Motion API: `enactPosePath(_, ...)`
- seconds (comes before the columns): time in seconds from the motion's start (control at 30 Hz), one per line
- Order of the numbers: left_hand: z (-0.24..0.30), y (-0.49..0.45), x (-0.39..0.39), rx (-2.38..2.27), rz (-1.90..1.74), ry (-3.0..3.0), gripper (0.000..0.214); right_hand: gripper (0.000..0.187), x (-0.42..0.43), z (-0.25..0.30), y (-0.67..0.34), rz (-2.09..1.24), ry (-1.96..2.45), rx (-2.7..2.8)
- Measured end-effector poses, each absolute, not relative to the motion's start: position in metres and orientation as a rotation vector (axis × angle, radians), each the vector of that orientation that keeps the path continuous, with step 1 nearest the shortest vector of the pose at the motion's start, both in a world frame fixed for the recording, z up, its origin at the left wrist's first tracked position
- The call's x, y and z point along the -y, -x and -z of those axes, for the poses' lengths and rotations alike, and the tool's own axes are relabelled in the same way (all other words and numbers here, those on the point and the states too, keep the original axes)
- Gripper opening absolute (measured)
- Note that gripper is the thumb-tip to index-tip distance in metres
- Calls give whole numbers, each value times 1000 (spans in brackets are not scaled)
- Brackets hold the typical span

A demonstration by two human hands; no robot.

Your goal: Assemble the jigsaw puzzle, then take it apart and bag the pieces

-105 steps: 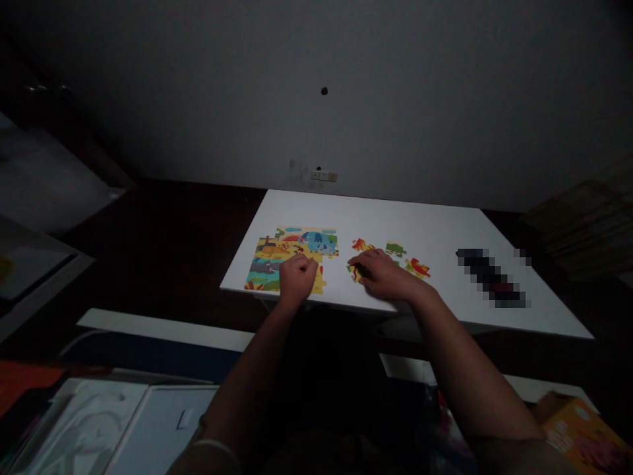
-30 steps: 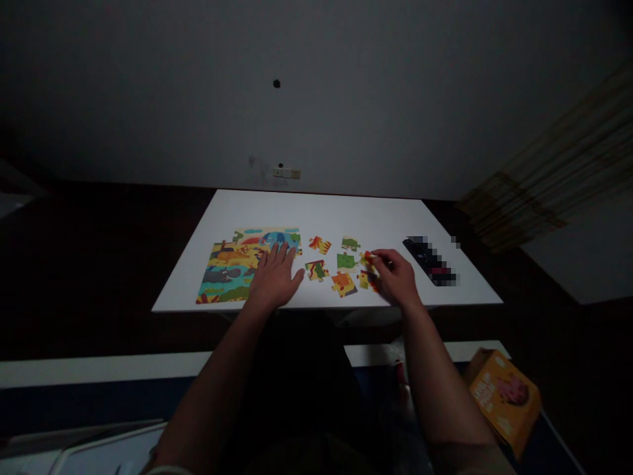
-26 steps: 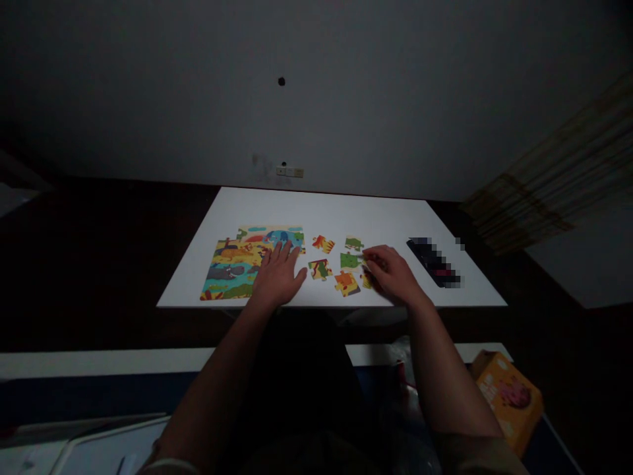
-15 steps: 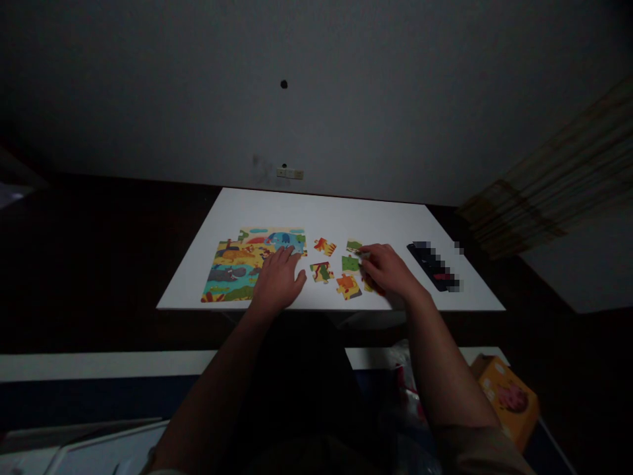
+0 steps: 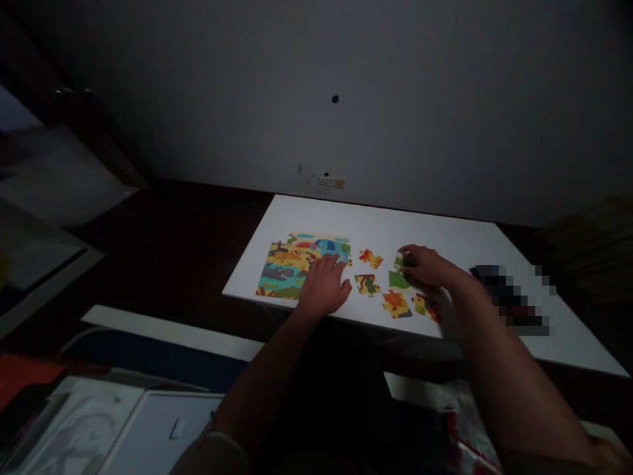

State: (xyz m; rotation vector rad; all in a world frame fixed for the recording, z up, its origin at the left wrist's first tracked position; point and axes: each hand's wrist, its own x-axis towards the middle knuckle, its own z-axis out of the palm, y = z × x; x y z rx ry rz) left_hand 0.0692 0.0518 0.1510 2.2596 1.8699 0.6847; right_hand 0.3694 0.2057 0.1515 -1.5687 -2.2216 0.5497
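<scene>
My left hand (image 5: 324, 287) lies flat with fingers spread on the right part of a partly assembled jigsaw puzzle (image 5: 284, 272), which shows a hippo, a lion and a blue elephant. Right of it, my right hand (image 5: 428, 266) has its thumb and fingertips closed at a small green-and-white puzzle piece (image 5: 398, 261), partly hidden by the fingers. Just below that lies a green piece (image 5: 397, 280). Other loose pieces are spread between and below the hands: an orange-striped one (image 5: 370, 258), one with a green figure (image 5: 367, 285), an orange one (image 5: 397, 305) and a red-and-yellow one (image 5: 426, 307).
The white table (image 5: 316, 214) stands close to a grey wall with a socket (image 5: 331, 181). A dark, pixelated object (image 5: 504, 293) lies on the table's right side. Below left are a white-framed board (image 5: 158, 429) and a bench edge (image 5: 173, 330); a plastic bag (image 5: 465, 422) sits lower right.
The view has turned left, so everything appears further right. My right hand has shifted slightly away from me, onto the green-and-white piece, uncovering the red-and-yellow one. My left hand stays on the puzzle.
</scene>
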Motion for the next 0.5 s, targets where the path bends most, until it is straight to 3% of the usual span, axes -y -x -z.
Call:
enactPosePath(0.2,-149,-68,-50,-1901,-651,-2273,47,26,-218,-188,-331,-763,1364,2274)
enactPosePath(0.37,-148,-68,-49,-1903,-611,-2314,51,41,-214,-201,-198,-933,943,2196)
enactPosePath(0.5,-152,-64,-48,-1872,-564,-2362,52,28,-223,-181,-89,-1024,797,2191)
